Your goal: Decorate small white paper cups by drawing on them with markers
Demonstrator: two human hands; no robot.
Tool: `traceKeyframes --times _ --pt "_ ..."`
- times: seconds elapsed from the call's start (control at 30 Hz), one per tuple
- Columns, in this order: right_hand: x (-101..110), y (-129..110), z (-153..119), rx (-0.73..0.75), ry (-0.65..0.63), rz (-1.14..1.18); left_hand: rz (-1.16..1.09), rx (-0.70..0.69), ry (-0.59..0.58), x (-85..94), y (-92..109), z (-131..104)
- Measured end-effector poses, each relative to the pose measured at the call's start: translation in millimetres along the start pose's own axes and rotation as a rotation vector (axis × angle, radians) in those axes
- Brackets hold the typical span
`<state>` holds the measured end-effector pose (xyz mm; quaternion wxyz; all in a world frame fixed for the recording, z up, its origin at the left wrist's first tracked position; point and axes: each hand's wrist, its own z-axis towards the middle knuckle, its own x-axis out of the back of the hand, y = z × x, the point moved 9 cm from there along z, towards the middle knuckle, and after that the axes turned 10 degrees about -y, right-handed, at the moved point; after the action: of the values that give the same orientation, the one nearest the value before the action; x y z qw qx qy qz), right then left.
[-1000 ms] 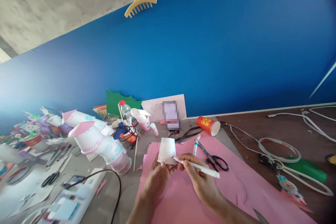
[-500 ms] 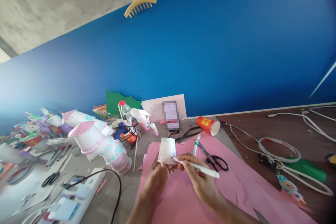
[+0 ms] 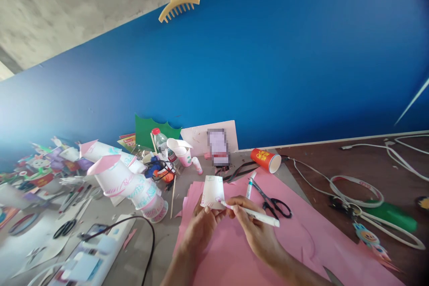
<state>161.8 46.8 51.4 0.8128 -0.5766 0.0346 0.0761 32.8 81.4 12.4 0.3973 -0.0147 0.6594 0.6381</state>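
pinching white cup (image 3: 213, 190) in left hand (image 3: 203, 224), marker (image 3: 266, 219) in right hand (image 3: 248, 220)

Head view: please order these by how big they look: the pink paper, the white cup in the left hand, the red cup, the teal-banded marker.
Largest to smallest:
1. Pink paper
2. White cup and red cup: too alike to rank
3. Teal-banded marker

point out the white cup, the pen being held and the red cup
white cup (image 3: 213, 191), head view, on the middle of its side
pen (image 3: 264, 217), head view, on its white barrel
red cup (image 3: 262, 160), head view, on its printed side
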Motion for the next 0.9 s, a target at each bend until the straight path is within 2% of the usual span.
traceKeyframes --times 0.37,0.9 --pt "-1.8 6.1 -0.8 -0.034 -0.041 0.016 0.013 -0.003 -0.028 -4.4 -0.7 -0.2" --pt "-3.6 9.9 -0.9 -0.063 -0.066 -0.006 -0.01 0.006 0.027 1.2 -2.1 -0.2"
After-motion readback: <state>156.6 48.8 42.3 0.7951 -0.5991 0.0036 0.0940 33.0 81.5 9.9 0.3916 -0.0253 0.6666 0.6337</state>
